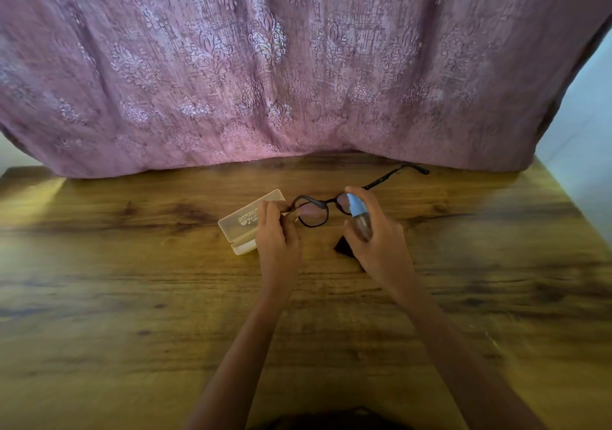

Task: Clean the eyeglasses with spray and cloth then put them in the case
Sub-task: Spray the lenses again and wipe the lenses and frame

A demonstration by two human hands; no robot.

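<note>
Black-framed eyeglasses [313,212] are held above the wooden table [132,297], with one temple arm stretching out to the far right. My left hand [278,241] pinches the frame at its left hinge. My right hand [377,234] grips a small clear spray bottle [359,214] with a light blue top, its nozzle right at the right lens and a finger on top. A translucent eyeglass case [246,222] lies shut on the table, just left of my left hand. A corner of a dark cloth [344,247] shows on the table under my right hand.
A pink patterned curtain [298,65] hangs along the table's far edge. A pale wall [586,131] stands at the right. Bare wood stretches to the left, right and front of my hands.
</note>
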